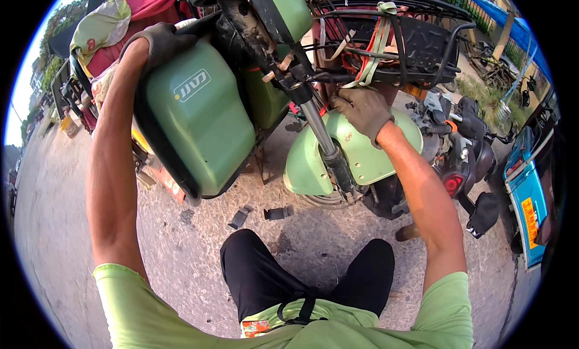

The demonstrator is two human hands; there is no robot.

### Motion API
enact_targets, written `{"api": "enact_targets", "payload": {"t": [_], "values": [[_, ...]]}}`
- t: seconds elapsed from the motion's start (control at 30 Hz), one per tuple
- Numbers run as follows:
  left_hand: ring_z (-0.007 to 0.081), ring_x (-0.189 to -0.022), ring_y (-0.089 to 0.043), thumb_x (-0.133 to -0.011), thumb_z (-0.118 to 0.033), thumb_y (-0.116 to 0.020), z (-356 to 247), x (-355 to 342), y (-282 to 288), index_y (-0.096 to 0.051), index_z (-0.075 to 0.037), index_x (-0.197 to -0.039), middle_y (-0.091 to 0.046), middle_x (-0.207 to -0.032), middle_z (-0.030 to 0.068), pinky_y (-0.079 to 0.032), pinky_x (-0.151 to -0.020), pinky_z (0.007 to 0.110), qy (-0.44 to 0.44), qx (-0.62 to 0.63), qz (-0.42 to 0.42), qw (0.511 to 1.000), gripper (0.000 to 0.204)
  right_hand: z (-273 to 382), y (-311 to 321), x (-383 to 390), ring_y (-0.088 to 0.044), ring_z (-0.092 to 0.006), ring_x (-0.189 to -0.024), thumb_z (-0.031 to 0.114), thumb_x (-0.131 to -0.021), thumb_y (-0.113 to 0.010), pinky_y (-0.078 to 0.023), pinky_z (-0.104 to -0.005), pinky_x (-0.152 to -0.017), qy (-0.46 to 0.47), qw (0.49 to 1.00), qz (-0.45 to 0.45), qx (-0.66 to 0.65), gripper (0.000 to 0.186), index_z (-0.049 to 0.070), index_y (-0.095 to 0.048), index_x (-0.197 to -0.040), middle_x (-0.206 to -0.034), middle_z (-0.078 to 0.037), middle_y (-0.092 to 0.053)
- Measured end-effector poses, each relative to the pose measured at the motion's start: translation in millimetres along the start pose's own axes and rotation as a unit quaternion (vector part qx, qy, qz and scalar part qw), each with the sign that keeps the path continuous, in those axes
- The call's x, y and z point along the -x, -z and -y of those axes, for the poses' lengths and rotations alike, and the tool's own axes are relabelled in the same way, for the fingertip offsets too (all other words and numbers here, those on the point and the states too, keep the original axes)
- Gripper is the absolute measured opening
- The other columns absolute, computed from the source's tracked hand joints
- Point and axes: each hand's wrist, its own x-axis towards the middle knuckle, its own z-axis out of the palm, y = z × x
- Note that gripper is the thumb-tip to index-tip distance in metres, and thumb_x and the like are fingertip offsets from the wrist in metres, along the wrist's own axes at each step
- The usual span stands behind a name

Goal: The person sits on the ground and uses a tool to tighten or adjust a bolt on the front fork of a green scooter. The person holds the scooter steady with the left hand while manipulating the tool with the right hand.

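Observation:
My left hand (160, 43), in a dark work glove, is closed over the upper edge of a light green, black-rimmed body panel (211, 117). The panel stands tilted beside the front of a green three-wheeled vehicle. My right hand (365, 111), in a brown-grey glove, has its fingers curled together just above the green front mudguard (295, 165). What lies inside those fingers is hidden. Between my hands runs a metal fork tube (319, 123). Pale green straps (377, 50) hang from a black wire basket (422, 41) above my right hand.
Two dark clip-like pieces (277, 213) lie on the concrete before my knees. Motorbikes (464, 129) stand close on the right, with a blue vehicle (526, 198) beyond. Red cloth (154, 5) and a pale cap-like cloth (102, 25) lie behind the panel.

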Motion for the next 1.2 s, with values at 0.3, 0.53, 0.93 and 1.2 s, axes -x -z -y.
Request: {"api": "enact_targets", "payload": {"t": [0.3, 0.53, 0.93, 1.2], "values": [[0.0299, -0.101, -0.072, -0.086, -0.053, -0.064, -5.7, 3.4, 1.6, -0.064, 0.000, -0.130, -0.072, -0.114, 0.0204, -0.053, -0.094, 0.039, 0.014, -0.009, -0.019, 1.000, 0.069, 20.8, -4.7, 9.3, -0.066, -0.0403, -0.079, 0.048, -0.097, -0.057, -0.049, -0.0491, -0.072, -0.139, 0.977, -0.126, -0.102, 0.046, 0.004, -0.070, -0.093, -0.079, -0.021, -0.066], [0.0305, -0.100, -0.072, -0.085, -0.055, -0.062, 3.2, -3.1, -1.2, -0.066, 0.000, -0.127, -0.072, -0.111, 0.0212, -0.053, -0.093, 0.040, -0.004, -0.028, -0.027, 0.999, 0.069, 26.2, 3.2, 34.2, -0.068, -0.0415, -0.085, 0.029, -0.096, -0.058, -0.053, -0.0495, -0.081, -0.133, 0.978, -0.143, -0.073, 0.043, 0.009, -0.060, -0.134, -0.089, -0.021, -0.072], [0.0336, -0.102, -0.071, -0.088, -0.053, -0.060, 6.4, -3.9, -3.9, -0.070, 0.000, -0.121, -0.072, -0.108, 0.0228, -0.053, -0.093, 0.042, -0.015, -0.040, -0.044, 0.998, 0.064, 91.6, 97.2, 26.6, -0.064, -0.0095, -0.082, 0.015, -0.095, -0.063, -0.052, -0.0259, -0.073, -0.142, 0.863, 0.060, -0.481, 0.038, -0.001, -0.062, -0.129, -0.098, -0.005, -0.069], [0.0337, -0.102, -0.071, -0.088, -0.053, -0.059, 7.4, -3.8, -3.7, -0.072, 0.000, -0.116, -0.072, -0.106, 0.0238, -0.053, -0.093, 0.042, -0.020, -0.032, -0.047, 0.998, 0.061, 81.8, 75.5, -8.6, -0.070, -0.0165, -0.074, 0.016, -0.102, -0.054, -0.057, -0.0319, -0.069, -0.011, 0.993, -0.047, -0.111, 0.029, -0.002, -0.064, -0.123, -0.088, -0.013, -0.073]]}}
